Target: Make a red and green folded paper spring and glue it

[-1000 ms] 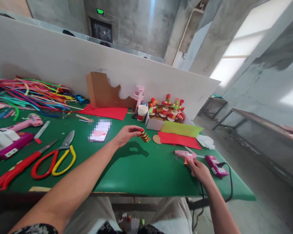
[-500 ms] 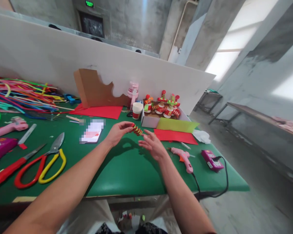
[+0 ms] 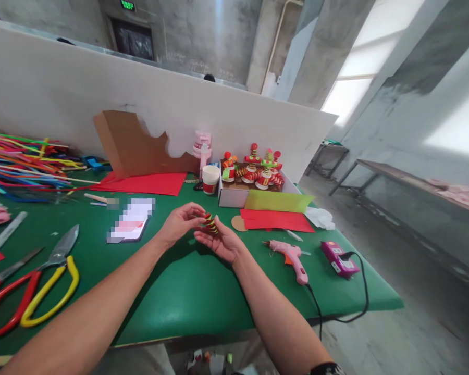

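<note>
A small red and yellow-green folded paper spring (image 3: 211, 224) is between my two hands, above the middle of the green table. My left hand (image 3: 182, 223) pinches its upper left end between thumb and fingers. Turned palm up, my right hand (image 3: 222, 242) has its thumb against the spring's right side and its fingers curled below. Part of the spring is hidden by the fingers. Behind my right hand lies a round brown disc (image 3: 239, 223). Further right rests a pink glue gun (image 3: 291, 254) with a black cord.
A white box (image 3: 234, 198) holds several red and green paper-cup figures. Nearby are a paper cup (image 3: 210, 179), red paper (image 3: 277, 221), green paper (image 3: 277, 201) and a purple power strip (image 3: 339, 259). At left lie a phone (image 3: 132, 220), scissors (image 3: 64, 250) and coloured pipe cleaners (image 3: 19, 166).
Both hands have moved slightly down and left in view with the paper spring. My right hand has closed in from near the spring's end to cup it. The brown disc now shows.
</note>
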Available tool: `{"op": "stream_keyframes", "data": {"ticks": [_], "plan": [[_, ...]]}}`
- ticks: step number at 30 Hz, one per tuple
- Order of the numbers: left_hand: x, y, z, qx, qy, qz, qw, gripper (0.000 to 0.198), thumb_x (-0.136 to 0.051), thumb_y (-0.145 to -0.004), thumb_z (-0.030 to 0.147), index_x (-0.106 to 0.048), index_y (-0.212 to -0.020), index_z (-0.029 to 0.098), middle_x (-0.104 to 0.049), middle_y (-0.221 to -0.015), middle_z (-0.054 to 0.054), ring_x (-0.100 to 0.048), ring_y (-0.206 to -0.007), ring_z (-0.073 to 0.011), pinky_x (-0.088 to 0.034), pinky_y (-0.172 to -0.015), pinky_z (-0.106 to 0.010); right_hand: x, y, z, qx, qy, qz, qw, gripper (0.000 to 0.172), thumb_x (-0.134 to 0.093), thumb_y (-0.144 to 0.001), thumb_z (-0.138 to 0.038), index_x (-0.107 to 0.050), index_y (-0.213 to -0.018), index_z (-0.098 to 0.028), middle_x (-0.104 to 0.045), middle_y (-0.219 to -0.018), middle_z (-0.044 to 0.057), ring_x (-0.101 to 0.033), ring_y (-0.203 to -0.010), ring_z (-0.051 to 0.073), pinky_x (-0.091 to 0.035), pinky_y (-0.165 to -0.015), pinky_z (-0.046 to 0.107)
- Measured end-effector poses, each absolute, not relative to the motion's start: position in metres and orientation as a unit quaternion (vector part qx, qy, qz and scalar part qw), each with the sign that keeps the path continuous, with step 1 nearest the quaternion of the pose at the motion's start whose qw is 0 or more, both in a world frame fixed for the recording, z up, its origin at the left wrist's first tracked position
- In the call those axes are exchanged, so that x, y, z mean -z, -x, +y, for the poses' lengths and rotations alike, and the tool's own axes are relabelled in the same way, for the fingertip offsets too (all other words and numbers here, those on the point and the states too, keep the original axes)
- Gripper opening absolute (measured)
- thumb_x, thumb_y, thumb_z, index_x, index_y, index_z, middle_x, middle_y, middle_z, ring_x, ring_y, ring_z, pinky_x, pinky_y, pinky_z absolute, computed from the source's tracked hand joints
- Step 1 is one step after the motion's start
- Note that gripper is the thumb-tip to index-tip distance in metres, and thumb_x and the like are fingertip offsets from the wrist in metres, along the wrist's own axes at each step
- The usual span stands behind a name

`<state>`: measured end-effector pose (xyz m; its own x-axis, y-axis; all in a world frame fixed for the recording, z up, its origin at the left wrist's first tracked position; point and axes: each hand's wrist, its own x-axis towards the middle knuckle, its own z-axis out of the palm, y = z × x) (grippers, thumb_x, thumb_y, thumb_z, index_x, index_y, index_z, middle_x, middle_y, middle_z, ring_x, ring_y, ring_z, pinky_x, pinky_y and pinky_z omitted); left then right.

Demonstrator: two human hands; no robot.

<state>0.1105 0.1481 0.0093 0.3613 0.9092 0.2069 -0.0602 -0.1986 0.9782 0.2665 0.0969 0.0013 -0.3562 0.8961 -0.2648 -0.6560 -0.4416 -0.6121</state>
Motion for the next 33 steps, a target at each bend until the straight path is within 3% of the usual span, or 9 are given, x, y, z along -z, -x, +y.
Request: {"op": "stream_keyframes", "data": {"ticks": [4, 8, 13, 21, 27, 33], "plan": [[-0.004, -0.11, 0.151, -0.443, -0.669, 0.341, 0.491, 0.031, -0.078, -0.067, 0.047, -0.071, -0.084, 0.022, -0.075, -0.084, -0.003, -0.067, -0.08, -0.02, -0.053, -0.078, -0.034, 0.002, -0.266, 0.098, -0.788, 0.287, -0.201, 0.507, 0.036, -0.045, -0.104, -0.033, -0.069, -0.094, -0.008, -0.076, -0.078, 0.01, -0.075, -0.071, 0.014, -0.062, -0.075, 0.024], [0.001, -0.11, 0.153, -0.422, -0.748, 0.333, 0.389, 0.028, -0.07, -0.077, 0.049, -0.074, -0.085, 0.023, -0.076, -0.09, -0.005, -0.068, -0.089, -0.0223, -0.052, -0.086, -0.037, 0.004, -0.266, 0.1, -0.772, 0.309, -0.182, 0.524, 0.033, -0.044, -0.104, -0.028, -0.068, -0.09, -0.01, -0.074, -0.073, 0.006, -0.072, -0.065, 0.013, -0.062, -0.072, 0.024], [0.002, -0.109, 0.153, -0.416, -0.804, 0.319, 0.281, 0.03, -0.059, -0.087, 0.049, -0.076, -0.093, 0.025, -0.076, -0.102, -0.006, -0.066, -0.101, -0.0231, -0.047, -0.099, -0.041, 0.009, -0.268, 0.102, -0.763, 0.309, -0.179, 0.539, 0.026, -0.053, -0.1, -0.032, -0.068, -0.091, -0.012, -0.074, -0.077, 0.005, -0.073, -0.073, 0.014, -0.062, -0.081, 0.031], [0.002, -0.11, 0.15, -0.46, -0.774, 0.326, 0.288, 0.021, -0.064, -0.084, 0.042, -0.078, -0.089, 0.027, -0.076, -0.09, -0.004, -0.067, -0.088, -0.0218, -0.052, -0.085, -0.036, 0.006, -0.269, 0.102, -0.77, 0.295, -0.191, 0.533, 0.024, -0.055, -0.098, -0.031, -0.068, -0.09, -0.013, -0.075, -0.081, 0.007, -0.074, -0.075, 0.017, -0.062, -0.078, 0.03], [0.001, -0.111, 0.148, -0.473, -0.77, 0.318, 0.286, 0.018, -0.065, -0.084, 0.037, -0.078, -0.089, 0.027, -0.076, -0.088, -0.004, -0.066, -0.087, -0.0216, -0.052, -0.083, -0.035, 0.008, -0.269, 0.102, -0.767, 0.293, -0.197, 0.536, 0.012, -0.058, -0.093, -0.019, -0.068, -0.089, -0.012, -0.075, -0.08, 0.007, -0.073, -0.074, 0.016, -0.061, -0.083, 0.032], [-0.003, -0.112, 0.144, -0.478, -0.79, 0.29, 0.252, 0.016, -0.064, -0.086, 0.035, -0.078, -0.087, 0.026, -0.075, -0.086, -0.005, -0.065, -0.086, -0.0215, -0.052, -0.082, -0.035, 0.005, -0.266, 0.103, -0.752, 0.299, -0.185, 0.558, 0.017, -0.054, -0.094, -0.015, -0.066, -0.083, -0.014, -0.073, -0.074, 0.004, -0.072, -0.072, 0.015, -0.06, -0.089, 0.035]]}}
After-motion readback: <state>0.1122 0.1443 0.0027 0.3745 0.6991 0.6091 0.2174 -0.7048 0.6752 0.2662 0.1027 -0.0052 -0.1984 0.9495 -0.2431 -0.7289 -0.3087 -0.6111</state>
